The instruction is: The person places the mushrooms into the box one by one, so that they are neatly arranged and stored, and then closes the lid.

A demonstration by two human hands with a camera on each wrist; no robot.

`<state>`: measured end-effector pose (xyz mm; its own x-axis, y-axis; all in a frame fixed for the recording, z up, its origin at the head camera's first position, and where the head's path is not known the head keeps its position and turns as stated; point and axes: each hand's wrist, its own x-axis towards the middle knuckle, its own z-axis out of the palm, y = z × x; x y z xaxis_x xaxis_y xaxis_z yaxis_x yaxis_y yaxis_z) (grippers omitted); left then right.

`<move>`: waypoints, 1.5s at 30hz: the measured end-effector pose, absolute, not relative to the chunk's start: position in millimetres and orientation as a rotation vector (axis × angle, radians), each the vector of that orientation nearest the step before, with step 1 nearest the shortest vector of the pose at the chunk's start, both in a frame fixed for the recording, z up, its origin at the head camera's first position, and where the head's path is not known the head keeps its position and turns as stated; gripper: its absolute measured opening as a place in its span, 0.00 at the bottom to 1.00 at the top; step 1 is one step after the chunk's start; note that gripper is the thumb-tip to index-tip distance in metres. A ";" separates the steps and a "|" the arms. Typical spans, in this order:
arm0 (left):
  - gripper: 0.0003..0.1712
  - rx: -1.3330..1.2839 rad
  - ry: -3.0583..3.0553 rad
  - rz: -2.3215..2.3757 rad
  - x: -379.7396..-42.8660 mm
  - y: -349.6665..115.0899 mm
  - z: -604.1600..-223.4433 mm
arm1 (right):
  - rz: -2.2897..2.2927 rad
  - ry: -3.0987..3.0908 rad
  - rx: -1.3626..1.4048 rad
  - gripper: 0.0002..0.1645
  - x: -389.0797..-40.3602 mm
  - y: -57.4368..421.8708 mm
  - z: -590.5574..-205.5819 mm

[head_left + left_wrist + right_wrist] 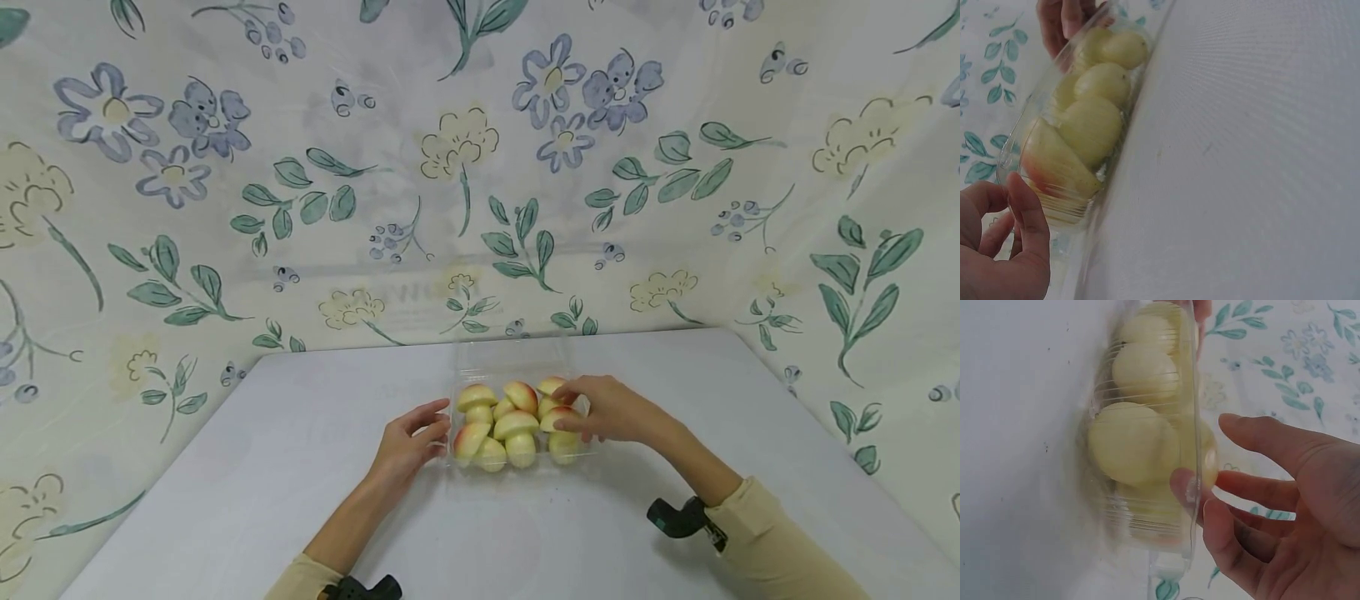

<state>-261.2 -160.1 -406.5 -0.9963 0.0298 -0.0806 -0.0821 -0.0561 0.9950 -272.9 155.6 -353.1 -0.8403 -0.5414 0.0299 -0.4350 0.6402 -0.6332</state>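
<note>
A clear plastic container (507, 461) holds several pale yellow-green, mushroom-shaped pieces (516, 425) with red-tinged caps. At its left side is my left hand (408, 442). In the left wrist view, the thumb and a finger of that left hand (1007, 244) pinch the container's corner rim. My right hand (611, 408) reaches over the right edge. Its fingers and thumb spread around the cap of the front right mushroom-shaped piece (562, 446). One fingertip (1186, 486) shows through the clear wall in the right wrist view, and the upper finger is nearly straight.
The container stands on a white table (300, 467), its clear lid (513, 358) raised at the back. Behind the table hangs a floral cloth (450, 208), which also runs down both sides. A black wrist camera (678, 518) sits at the right sleeve.
</note>
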 end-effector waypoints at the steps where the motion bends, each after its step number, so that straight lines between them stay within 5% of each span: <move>1: 0.26 -0.061 2.102 2.230 -260.9 -160.1 -406.5 | -0.972 2.706 -0.817 0.30 -272.9 156.2 -352.4; 21: 0.26 -0.056 2.097 2.233 -260.7 -160.2 -406.1 | -1.042 2.863 -0.816 0.22 -288.5 178.1 -351.0; 45: 0.27 -0.049 2.096 2.236 -261.7 -160.9 -405.8 | -1.219 2.751 -0.605 0.26 -323.3 196.0 -376.4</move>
<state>-261.7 -160.9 -405.8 -0.9966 0.0336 -0.0755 -0.0775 -0.0631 0.9950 -323.3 196.0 -376.4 -0.9199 -0.3813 0.0917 -0.3240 0.6072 -0.7255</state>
